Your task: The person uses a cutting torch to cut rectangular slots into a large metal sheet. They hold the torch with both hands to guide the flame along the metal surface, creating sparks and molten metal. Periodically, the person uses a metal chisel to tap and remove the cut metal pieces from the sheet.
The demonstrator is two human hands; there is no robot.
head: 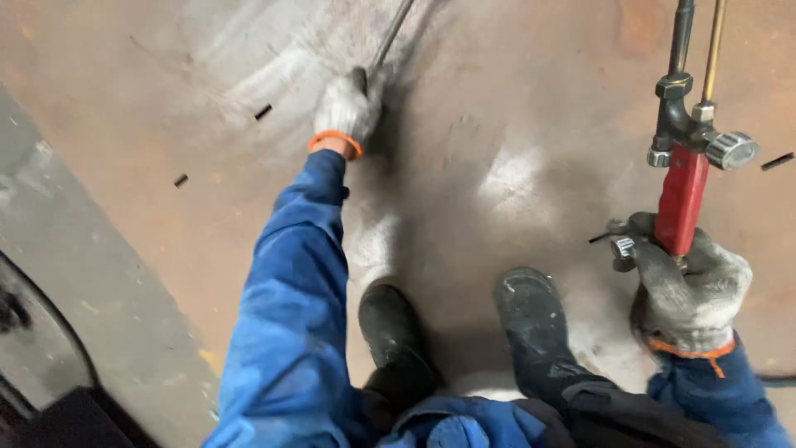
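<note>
My left hand (347, 108), in a grey work glove with an orange cuff, is stretched forward and closed around a thin dark metal rod (391, 37) that runs up and out of the top of the view. My right hand (690, 286), gloved the same way, grips the red handle of a gas cutting torch (682, 195). The torch's metal valves and two tubes point upward to the top right. Both sleeves are blue. My two black boots (531, 319) stand on the rusty steel plate (497, 149) between my arms.
The steel plate has pale chalky scuffs near my left hand and small dark slots (263, 111) cut into it. A grey concrete strip (99, 299) runs diagonally at the left, with a dark curved object (33, 365) at the bottom left corner.
</note>
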